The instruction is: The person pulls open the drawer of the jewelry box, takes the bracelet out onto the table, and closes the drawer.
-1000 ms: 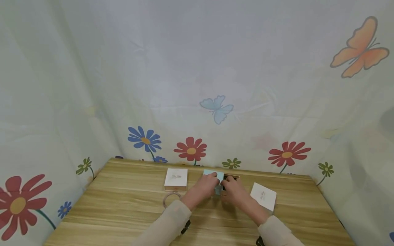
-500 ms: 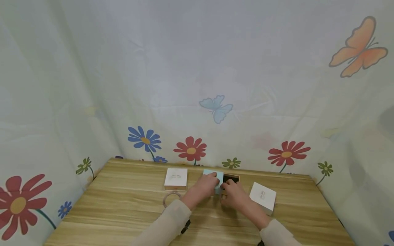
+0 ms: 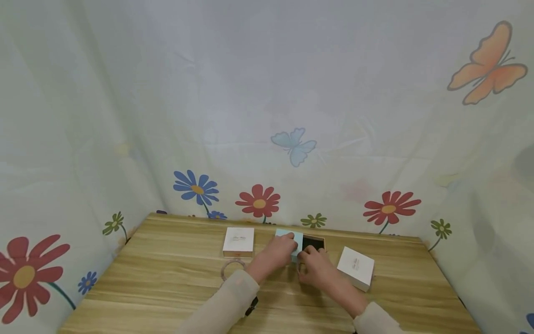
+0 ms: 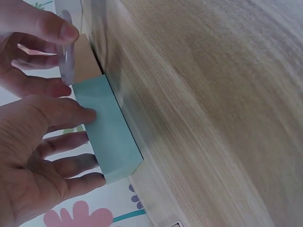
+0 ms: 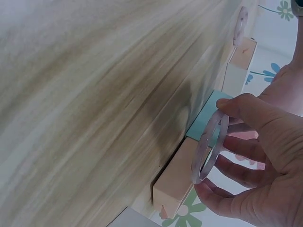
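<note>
My left hand [image 3: 278, 255] grips the turquoise sleeve [image 4: 111, 132] of a drawer box, thumb on its front side and fingers over the top. From the sleeve's right end the box's drawer [image 5: 175, 175] is slid out, tan outside and black within [image 3: 312, 242]. My right hand [image 3: 316, 266] pinches a translucent pale-lilac bangle [image 5: 200, 151] between thumb and fingertips. It stands on edge just in front of the drawer, overlapping the box in the right wrist view.
A second bangle [image 3: 223, 271] lies on the wooden table [image 3: 167, 278] beside my left forearm. Left of the turquoise box stands a white box [image 3: 238, 240]; another white box [image 3: 356, 267] sits angled at the right. A flowered curtain [image 3: 267, 116] hangs behind the table.
My right hand has drawn slightly back from the drawer with the bangle, so more of the black interior shows. The left hand stays on the turquoise sleeve.
</note>
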`<state>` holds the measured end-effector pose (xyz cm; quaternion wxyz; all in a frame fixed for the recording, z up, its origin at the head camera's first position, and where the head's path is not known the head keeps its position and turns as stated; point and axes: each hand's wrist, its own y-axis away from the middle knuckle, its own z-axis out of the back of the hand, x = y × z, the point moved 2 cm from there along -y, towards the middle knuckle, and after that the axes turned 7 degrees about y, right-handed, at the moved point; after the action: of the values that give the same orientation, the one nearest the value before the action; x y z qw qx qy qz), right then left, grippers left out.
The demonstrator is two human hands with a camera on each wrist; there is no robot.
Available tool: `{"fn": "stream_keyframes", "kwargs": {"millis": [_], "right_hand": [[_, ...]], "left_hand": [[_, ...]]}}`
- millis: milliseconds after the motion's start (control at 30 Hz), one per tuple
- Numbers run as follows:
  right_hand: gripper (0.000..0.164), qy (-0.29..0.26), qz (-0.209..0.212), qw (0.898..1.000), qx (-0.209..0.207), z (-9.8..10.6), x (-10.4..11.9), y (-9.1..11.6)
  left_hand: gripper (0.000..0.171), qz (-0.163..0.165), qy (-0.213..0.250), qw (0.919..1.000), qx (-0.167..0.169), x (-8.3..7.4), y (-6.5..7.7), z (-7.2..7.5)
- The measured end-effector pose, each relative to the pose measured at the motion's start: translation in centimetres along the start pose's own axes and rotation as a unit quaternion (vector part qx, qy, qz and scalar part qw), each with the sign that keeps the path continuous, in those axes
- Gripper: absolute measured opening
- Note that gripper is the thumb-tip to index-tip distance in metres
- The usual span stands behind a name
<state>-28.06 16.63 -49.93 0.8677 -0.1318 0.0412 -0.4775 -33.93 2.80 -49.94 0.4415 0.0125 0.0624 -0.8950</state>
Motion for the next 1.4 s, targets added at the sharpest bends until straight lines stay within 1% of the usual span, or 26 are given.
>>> {"fn": "stream_keyframes", "kwargs": {"millis": [100, 267, 500, 733, 900, 1100, 1233, 1400], "right_hand": [[0.039, 0.006, -0.002, 1.000, -0.005, 0.0, 0.1, 0.1], [0.039, 0.018, 0.000, 1.000, -0.014, 0.0, 0.3, 0.2], [0.041, 0.001, -0.007, 1.000, 0.015, 0.0, 0.6, 0.3], [0.042, 0.001, -0.007, 1.000, 0.017, -0.1, 0.6, 0.4], [0.040, -0.004, 0.005, 0.999, 0.032, -0.8, 0.6, 0.5], [0.037, -0.016, 0.032, 0.998, 0.052, -1.7, 1.0, 0.3], [0.037, -0.010, 0.048, 0.998, 0.045, -2.2, 1.2, 0.1], [0.036, 0.017, 0.067, 0.997, 0.028, -2.7, 1.5, -0.2]], "left_hand": [[0.009, 0.003, 0.000, 1.0000, 0.001, 0.0, 0.0, -0.1], [0.009, 0.008, -0.003, 1.0000, -0.001, 0.0, -0.1, -0.1], [0.012, 0.010, 0.002, 0.9999, 0.006, -0.1, -0.1, -0.2], [0.017, 0.013, 0.008, 0.9998, 0.011, 0.0, -0.2, -0.1], [0.020, 0.009, 0.005, 0.9999, 0.007, -0.2, -0.1, 0.1], [0.020, 0.009, 0.001, 0.9999, 0.008, -0.2, 0.0, -0.1], [0.016, 0.005, -0.003, 1.0000, 0.007, 0.0, -0.1, -0.1], [0.011, -0.002, -0.006, 1.0000, 0.005, 0.1, -0.3, -0.3]]}}
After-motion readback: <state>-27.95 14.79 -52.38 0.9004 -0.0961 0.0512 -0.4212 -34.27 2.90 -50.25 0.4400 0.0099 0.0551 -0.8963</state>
